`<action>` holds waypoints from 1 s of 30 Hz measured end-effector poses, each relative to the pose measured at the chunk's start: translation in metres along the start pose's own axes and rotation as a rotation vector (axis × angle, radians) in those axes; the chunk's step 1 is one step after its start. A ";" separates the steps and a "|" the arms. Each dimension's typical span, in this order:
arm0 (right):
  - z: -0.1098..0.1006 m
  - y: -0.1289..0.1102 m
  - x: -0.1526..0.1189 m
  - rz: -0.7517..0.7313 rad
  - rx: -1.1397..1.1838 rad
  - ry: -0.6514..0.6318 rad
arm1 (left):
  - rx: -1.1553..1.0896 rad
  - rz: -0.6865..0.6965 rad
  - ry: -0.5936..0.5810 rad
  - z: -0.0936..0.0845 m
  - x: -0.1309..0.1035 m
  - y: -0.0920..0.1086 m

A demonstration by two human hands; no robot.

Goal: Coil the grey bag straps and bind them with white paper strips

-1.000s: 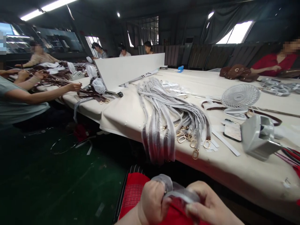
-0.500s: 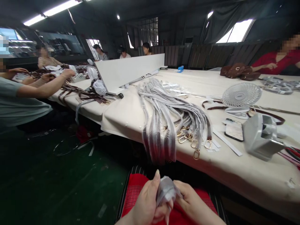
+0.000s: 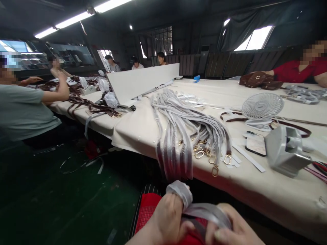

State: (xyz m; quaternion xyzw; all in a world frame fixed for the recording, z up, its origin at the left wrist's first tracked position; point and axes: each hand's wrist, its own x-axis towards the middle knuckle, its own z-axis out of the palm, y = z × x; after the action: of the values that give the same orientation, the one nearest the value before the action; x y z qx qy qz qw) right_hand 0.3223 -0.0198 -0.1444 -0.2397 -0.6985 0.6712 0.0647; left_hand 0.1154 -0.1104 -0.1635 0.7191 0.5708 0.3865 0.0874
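Above my lap, my left hand (image 3: 170,215) is closed around a strap wrapped in translucent whitish film; a loop of it curls over the top of that hand. My right hand (image 3: 230,224) grips the same wrapped strap (image 3: 208,211) farther right, and the stretch between the hands bows upward. Some fingertips are blurred. In front of me, a heap of similar film-wrapped straps (image 3: 176,122) lies on the table (image 3: 135,132), several hanging over its edge. Gold metal clasps (image 3: 199,154) show at the ends of these straps.
Right of the heap are paper strips (image 3: 249,158), a phone (image 3: 255,143), a grey device (image 3: 284,151) and a white fan (image 3: 263,106). A white panel (image 3: 145,81) stands farther back. One co-worker (image 3: 28,105) sits left, another in red (image 3: 298,73) far right.
My right hand has moved right, drawing a length of strap out from my left hand. My left hand has turned over. The left co-worker's arm has pulled back and bent upward.
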 end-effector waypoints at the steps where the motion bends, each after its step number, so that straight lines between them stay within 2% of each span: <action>1: -0.009 -0.002 0.005 0.023 -0.014 0.067 | -0.064 -0.043 -0.073 0.002 -0.001 0.004; 3: -0.020 -0.004 0.018 0.003 -0.133 0.244 | -0.363 -0.269 -0.182 0.004 -0.001 0.015; 5: -0.021 -0.001 0.028 -0.103 -0.253 0.369 | -0.780 -0.561 -0.263 0.004 0.001 0.026; 6: -0.018 0.001 0.030 -0.153 -0.244 0.359 | -0.976 -0.685 -0.274 0.003 0.002 0.029; 7: -0.014 0.003 0.031 -0.183 -0.185 0.295 | -1.147 -0.780 -0.260 0.003 0.003 0.032; 9: -0.004 0.008 0.029 -0.203 -0.038 0.139 | -1.411 -0.863 -0.196 0.000 0.004 0.032; 11: 0.004 0.011 0.027 -0.218 0.018 0.069 | -1.623 -0.880 -0.144 -0.006 0.006 0.030; 14: 0.010 0.016 0.026 -0.222 -0.017 0.078 | -1.829 -0.846 -0.087 -0.023 0.013 0.028; 19: 0.022 0.029 0.029 -0.115 -0.068 0.029 | -1.951 -0.810 0.004 -0.054 0.024 0.028; 21: 0.028 0.035 0.033 -0.149 -0.080 0.040 | -1.974 -0.806 0.034 -0.064 0.024 0.028; 23: 0.031 0.038 0.037 -0.219 -0.097 0.157 | -1.980 -0.793 0.035 -0.070 0.023 0.030; 26: 0.031 0.038 0.042 -0.291 -0.185 0.417 | -1.976 -0.760 -0.012 -0.073 0.019 0.036; 28: 0.031 0.034 0.043 -0.278 -0.240 0.417 | -1.986 -0.766 -0.069 -0.071 0.016 0.041; 30: 0.033 0.027 0.043 -0.215 -0.245 0.276 | -2.006 -0.783 -0.094 -0.068 0.015 0.043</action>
State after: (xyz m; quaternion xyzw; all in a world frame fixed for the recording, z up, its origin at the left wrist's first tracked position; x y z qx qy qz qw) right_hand 0.2775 -0.0320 -0.1833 -0.2595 -0.7808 0.5314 0.2015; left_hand 0.1042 -0.1333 -0.0858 0.1007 0.1801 0.5954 0.7765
